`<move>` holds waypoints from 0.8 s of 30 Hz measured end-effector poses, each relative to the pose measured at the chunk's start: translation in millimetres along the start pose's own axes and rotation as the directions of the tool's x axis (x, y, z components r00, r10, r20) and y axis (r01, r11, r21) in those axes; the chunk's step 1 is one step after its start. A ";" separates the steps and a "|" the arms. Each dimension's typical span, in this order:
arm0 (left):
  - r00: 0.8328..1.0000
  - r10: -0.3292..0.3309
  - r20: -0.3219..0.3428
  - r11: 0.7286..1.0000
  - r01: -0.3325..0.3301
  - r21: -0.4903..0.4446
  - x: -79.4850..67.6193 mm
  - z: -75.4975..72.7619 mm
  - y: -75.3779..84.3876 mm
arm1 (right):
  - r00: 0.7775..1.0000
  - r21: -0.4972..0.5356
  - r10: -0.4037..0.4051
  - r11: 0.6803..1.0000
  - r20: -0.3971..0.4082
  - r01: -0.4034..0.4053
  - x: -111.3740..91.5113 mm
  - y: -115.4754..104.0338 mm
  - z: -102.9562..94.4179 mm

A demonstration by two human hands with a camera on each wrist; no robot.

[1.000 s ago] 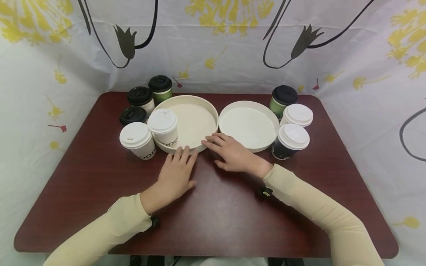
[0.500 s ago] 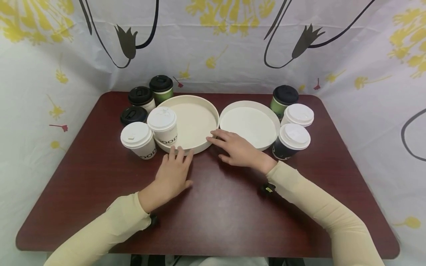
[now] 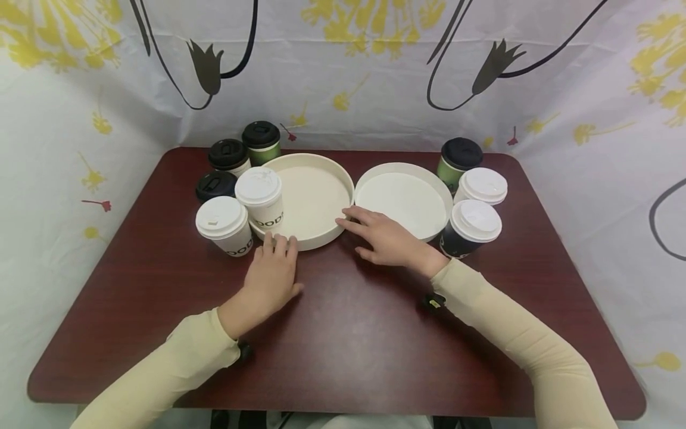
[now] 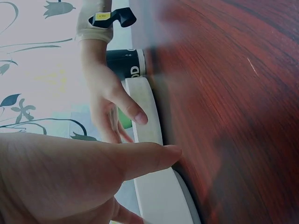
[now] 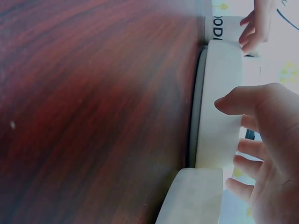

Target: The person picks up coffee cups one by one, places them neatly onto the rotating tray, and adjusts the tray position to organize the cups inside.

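A round cream tray (image 3: 321,237) lies left of centre on the table. Inside it, at the left, stands a white paper cup (image 3: 258,187) with a white lid. My left hand (image 3: 270,274) reaches to the tray's front rim just before this cup, fingers stretched out. At the tray's front right rim are the extended fingers of my right hand (image 3: 386,238), which holds nothing. In the right wrist view, its thumb lies near the tray wall (image 5: 222,79); whether it touches cannot be told. A smaller white tray (image 3: 402,205) adjoins on the right, partly behind the right hand.
Left of the trays are another white-lidded cup (image 3: 224,225) and several black-lidded cups (image 3: 261,142). On the right stand a green cup (image 3: 450,173) with a black lid, a white-lidded cup (image 3: 482,185) and a dark cup (image 3: 458,243). A patterned cloth (image 3: 343,71) hangs behind.
My left hand has shifted left along the front of the larger tray. The cup in it has moved slightly left and back. My right hand has slid a little right and back.
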State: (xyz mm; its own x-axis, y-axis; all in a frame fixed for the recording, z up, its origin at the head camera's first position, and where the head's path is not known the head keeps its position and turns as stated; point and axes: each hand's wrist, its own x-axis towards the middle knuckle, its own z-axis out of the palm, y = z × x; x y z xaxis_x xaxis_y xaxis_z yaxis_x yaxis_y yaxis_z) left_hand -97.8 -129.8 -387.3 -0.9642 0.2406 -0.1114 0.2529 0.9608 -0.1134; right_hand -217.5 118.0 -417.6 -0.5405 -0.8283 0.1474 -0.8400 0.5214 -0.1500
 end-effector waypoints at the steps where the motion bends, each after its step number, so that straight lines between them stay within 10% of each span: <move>1: 1.000 -0.002 0.001 1.000 0.002 0.001 -0.1 -0.5 -0.3 | 1.000 -0.002 -0.002 1.000 0.002 0.002 0.1 -0.5 0.7; 24: 0.996 0.084 -0.006 0.996 -0.084 -0.005 2.0 -7.7 17.0 | 1.000 -0.133 0.010 0.991 0.018 -0.008 -0.1 -23.5 8.5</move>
State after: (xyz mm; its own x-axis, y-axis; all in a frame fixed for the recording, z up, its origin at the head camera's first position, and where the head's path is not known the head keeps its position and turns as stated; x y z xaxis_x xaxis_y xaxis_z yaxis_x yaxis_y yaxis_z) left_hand -96.0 -112.0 -381.8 -0.9399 0.3217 -0.1149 0.3330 0.9378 -0.0985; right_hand -197.3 104.2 -422.5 -0.5480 -0.8266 0.1282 -0.8347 0.5503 -0.0202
